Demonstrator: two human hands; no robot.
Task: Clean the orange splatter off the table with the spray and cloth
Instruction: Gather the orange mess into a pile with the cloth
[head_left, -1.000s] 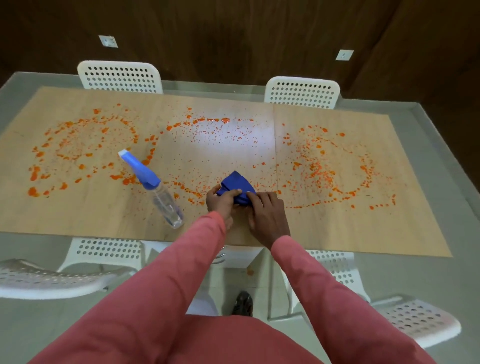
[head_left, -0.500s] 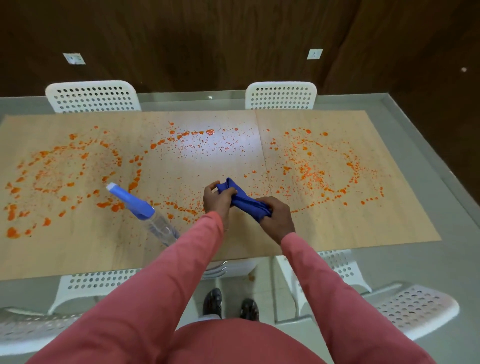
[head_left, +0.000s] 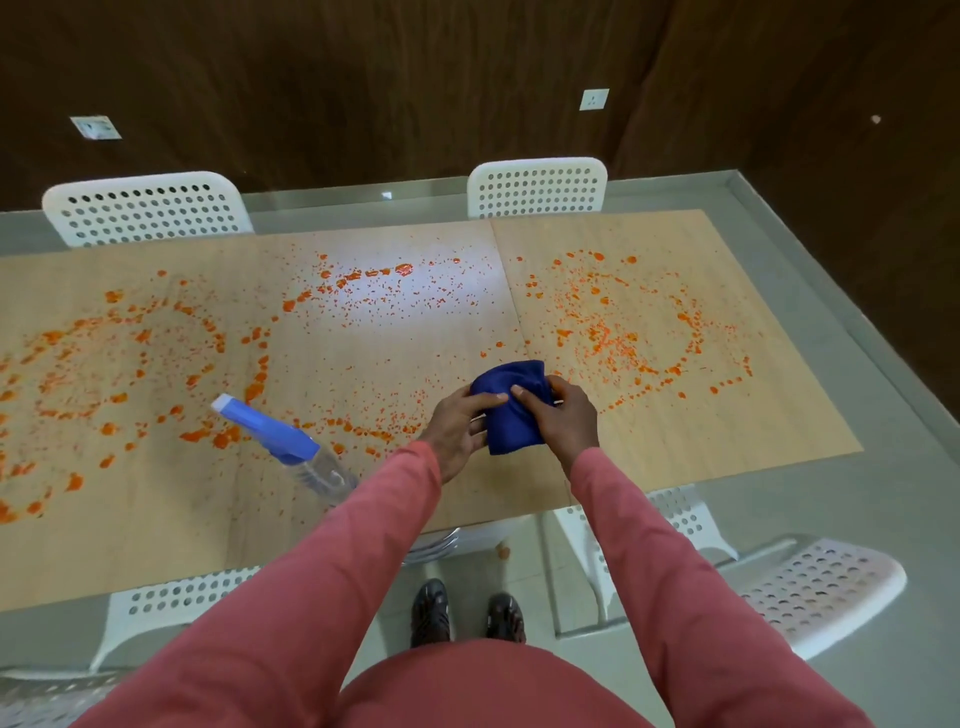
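Observation:
A folded blue cloth (head_left: 511, 410) is held above the wooden table top (head_left: 675, 447), near its front edge. My left hand (head_left: 457, 428) holds the cloth's left side, thumb on top. My right hand (head_left: 563, 415) grips its right side, fingers curled round it. A clear spray bottle (head_left: 291, 447) with a blue head stands on the table left of my hands, untouched, its base hidden by my left sleeve. Orange splatter (head_left: 623, 332) covers the wood in rings at the right, the middle (head_left: 363, 291) and the left (head_left: 104, 374).
The wooden boards lie on a glass table (head_left: 883, 467). White perforated chairs stand at the far side (head_left: 537, 187) (head_left: 145, 208) and at the near side (head_left: 810, 587). My shoes (head_left: 467, 613) show through the glass below.
Both hands have lifted the cloth off the table and bunched it into a fold between them. The camera has tilted down. The bottle has not moved.

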